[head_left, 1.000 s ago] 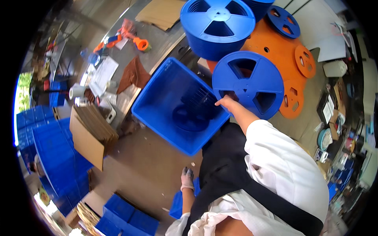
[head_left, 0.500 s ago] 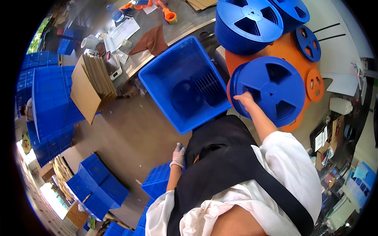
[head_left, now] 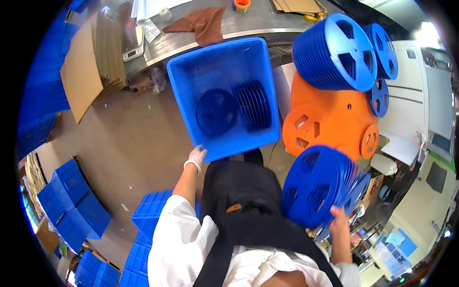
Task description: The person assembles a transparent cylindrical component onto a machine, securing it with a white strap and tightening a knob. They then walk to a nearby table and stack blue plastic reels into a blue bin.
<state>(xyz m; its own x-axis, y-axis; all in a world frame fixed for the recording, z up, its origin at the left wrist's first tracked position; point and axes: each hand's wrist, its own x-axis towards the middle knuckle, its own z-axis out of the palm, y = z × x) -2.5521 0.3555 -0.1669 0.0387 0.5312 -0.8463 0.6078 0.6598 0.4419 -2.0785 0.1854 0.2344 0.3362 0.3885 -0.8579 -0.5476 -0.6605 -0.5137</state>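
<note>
Your left hand, in a pale glove, rests on the near left corner of the bin; the fingers curl over the rim, though you cannot tell how firmly the grip closes

Your right hand is bare and holds a stack of blue reels from below at its lower right edge, grip clamped on the stack. The stack is tilted, faces turned toward your left, and hangs near your right hip, well apart from the bin

Bin: blue, square, open top, just ahead of your dark apron. Inside it, one reel lies flat at the middle and a row of reels stands on edge just to its right

Right of the bin, orange reels lie flat. Beyond them, a thick pile of blue reels on its side

Far edge: grey table with a brown cloth. Cardboard sheets lean at the left. Blue crates sit on the floor at lower left
</note>
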